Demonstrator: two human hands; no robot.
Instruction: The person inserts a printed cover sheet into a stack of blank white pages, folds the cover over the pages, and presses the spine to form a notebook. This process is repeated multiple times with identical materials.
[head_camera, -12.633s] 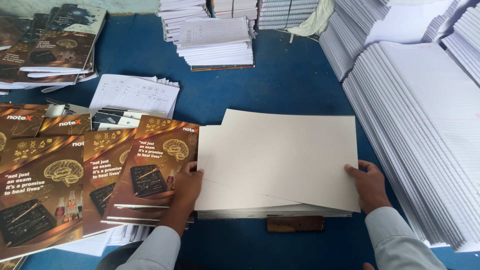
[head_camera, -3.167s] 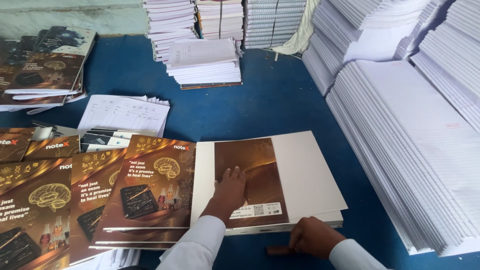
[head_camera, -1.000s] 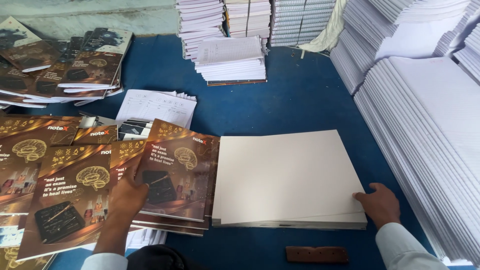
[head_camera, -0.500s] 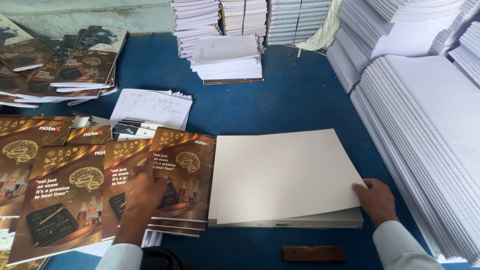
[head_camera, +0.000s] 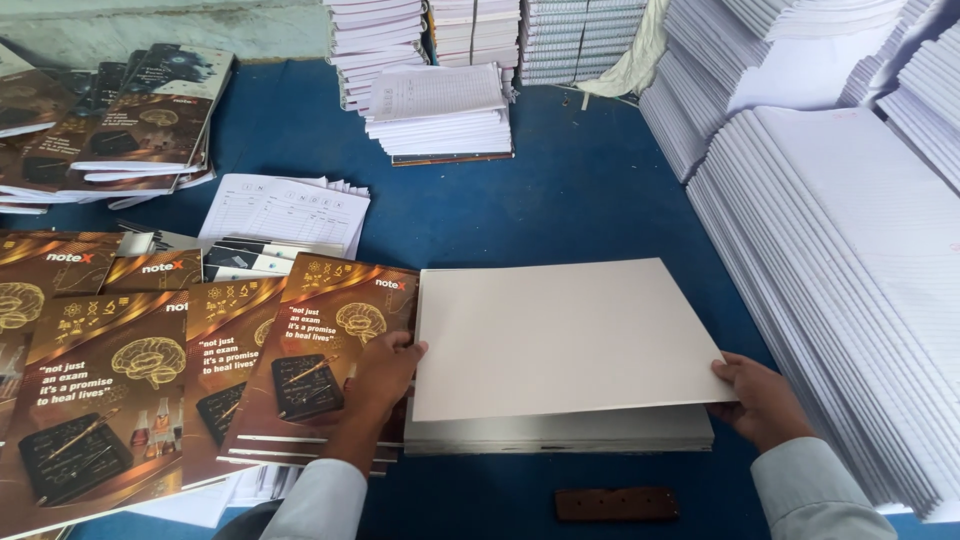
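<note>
Left hand (head_camera: 385, 370) fingers (head_camera: 412, 349) laid flat on left edge of top grey sheet (head_camera: 560, 335); right hand (head_camera: 760, 400) fingers curled under its right corner, lifting slightly. Sheet atop grey stack (head_camera: 560, 432), right of fanned brown covers (head_camera: 320, 370), on blue surface (head_camera: 560, 200). Judged light, stiff, smooth-sliding; best gripped at opposite edges.

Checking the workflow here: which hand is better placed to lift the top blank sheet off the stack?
Probably the right hand: its fingers already pinch the top blank sheet at its near right corner. The left hand only rests at its left edge.
</note>
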